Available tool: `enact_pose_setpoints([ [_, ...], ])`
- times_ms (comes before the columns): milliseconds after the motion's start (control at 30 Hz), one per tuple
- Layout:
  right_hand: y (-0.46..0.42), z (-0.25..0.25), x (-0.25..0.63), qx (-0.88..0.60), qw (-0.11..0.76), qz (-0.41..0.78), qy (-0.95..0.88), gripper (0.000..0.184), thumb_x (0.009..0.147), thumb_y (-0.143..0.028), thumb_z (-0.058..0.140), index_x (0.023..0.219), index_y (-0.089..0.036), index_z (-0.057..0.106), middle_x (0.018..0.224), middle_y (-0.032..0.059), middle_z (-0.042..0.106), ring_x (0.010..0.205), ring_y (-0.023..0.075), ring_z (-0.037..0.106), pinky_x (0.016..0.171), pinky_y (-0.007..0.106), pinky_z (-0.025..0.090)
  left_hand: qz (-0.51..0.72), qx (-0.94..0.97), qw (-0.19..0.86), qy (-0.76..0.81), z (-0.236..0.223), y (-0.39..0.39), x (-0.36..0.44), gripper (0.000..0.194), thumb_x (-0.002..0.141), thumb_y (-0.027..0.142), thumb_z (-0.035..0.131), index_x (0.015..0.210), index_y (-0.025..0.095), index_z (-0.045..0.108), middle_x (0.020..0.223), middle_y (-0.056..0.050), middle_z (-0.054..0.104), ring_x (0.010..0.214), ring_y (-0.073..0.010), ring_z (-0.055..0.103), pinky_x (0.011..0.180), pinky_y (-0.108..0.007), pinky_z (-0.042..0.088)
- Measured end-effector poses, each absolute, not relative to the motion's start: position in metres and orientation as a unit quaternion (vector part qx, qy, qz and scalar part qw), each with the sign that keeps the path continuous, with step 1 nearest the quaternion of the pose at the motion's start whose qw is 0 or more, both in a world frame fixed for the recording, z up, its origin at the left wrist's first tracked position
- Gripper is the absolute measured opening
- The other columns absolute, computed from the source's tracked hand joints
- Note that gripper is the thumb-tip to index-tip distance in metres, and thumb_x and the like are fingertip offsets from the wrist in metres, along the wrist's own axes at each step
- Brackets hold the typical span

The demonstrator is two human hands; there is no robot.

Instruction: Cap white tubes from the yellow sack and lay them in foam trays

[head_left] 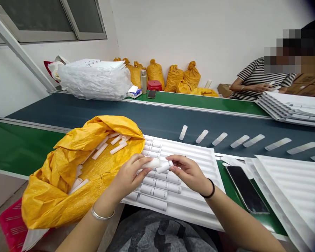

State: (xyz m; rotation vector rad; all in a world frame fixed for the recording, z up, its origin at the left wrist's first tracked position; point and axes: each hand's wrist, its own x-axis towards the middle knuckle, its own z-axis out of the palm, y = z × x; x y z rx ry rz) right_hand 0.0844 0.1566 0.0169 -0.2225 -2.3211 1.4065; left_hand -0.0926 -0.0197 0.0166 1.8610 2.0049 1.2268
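Observation:
My left hand (128,176) pinches a plain white tube (153,163) between thumb and fingers. Opposite it, my right hand (190,173) grips a short white printed tube (164,167) by its end. The two pieces meet at an angle; whether one is inside the other I cannot tell. Both hands are above a ribbed white tray (196,203), whose left grooves hold several printed tubes (152,202). Beside the tray on the left, a yellow woven sack (47,199) gapes, with loose plain white tubes (100,151) in it.
Several translucent tubes (219,139) lie in a row on the dark conveyor belt (162,120). At right are a phone (246,189) and stacked white trays (299,189). A plastic-wrapped bundle (94,80) stands across the belt. A co-worker in a striped shirt (254,71) sits opposite, behind more trays.

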Motion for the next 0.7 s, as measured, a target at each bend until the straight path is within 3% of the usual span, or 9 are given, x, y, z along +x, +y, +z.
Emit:
enact_pose_setpoints([
  [133,0.156,0.022,0.083,-0.073,0.239,0.484,-0.838,0.024,0.090,-0.027,0.056,0.113,-0.022,0.057,0.092,0.0052,0.061,0.083,0.0162,0.057,0.076,0.032,0.049,0.414,0.617,0.029,0.669,0.024,-0.024,-0.093,0.033,0.090,0.019,0.054,0.123,0.022,0.054,0.108,-0.006,0.055,0.102,-0.0156,0.055,0.091,-0.027,0.045],
  [233,0.158,0.022,0.084,-0.098,0.274,0.560,-0.775,0.022,0.090,-0.028,0.055,0.112,-0.022,0.055,0.093,0.0052,0.059,0.082,0.0160,0.059,0.074,0.032,0.051,0.429,0.600,0.019,0.676,0.027,-0.026,-0.097,0.033,0.090,0.018,0.055,0.122,0.021,0.055,0.107,-0.006,0.055,0.101,-0.0151,0.055,0.090,-0.026,0.045],
  [333,0.157,0.024,0.085,-0.076,0.254,0.606,-0.750,0.022,0.090,-0.027,0.055,0.112,-0.023,0.055,0.093,0.0050,0.058,0.080,0.0157,0.060,0.070,0.031,0.052,0.430,0.605,0.042,0.669,0.031,-0.027,-0.096,0.033,0.090,0.018,0.054,0.123,0.021,0.055,0.107,-0.006,0.056,0.101,-0.0151,0.055,0.089,-0.026,0.046],
  [533,0.154,0.032,0.085,-0.009,0.269,0.446,-0.854,0.029,0.088,-0.018,0.058,0.116,-0.026,0.056,0.100,0.0046,0.062,0.089,0.0164,0.058,0.080,0.031,0.049,0.389,0.635,0.084,0.662,0.040,-0.029,-0.087,0.035,0.092,0.024,0.052,0.126,0.023,0.054,0.106,-0.006,0.058,0.098,-0.0155,0.056,0.087,-0.027,0.047],
  [633,0.152,0.033,0.084,-0.010,0.292,0.409,-0.865,0.031,0.088,-0.017,0.057,0.117,-0.026,0.055,0.104,0.0044,0.063,0.091,0.0165,0.059,0.080,0.030,0.049,0.402,0.596,0.103,0.688,0.041,-0.031,-0.086,0.055,0.089,0.032,0.056,0.140,0.023,0.037,0.122,-0.009,0.055,0.111,-0.0198,0.053,0.085,-0.028,0.050],
  [700,0.151,0.032,0.082,-0.037,0.317,0.400,-0.859,0.029,0.088,-0.018,0.058,0.115,-0.026,0.056,0.101,0.0037,0.064,0.087,0.0158,0.059,0.077,0.029,0.049,0.410,0.554,0.134,0.712,0.040,-0.033,-0.088,0.059,0.088,0.037,0.057,0.141,0.021,0.035,0.128,-0.011,0.054,0.115,-0.0218,0.052,0.085,-0.029,0.051],
])
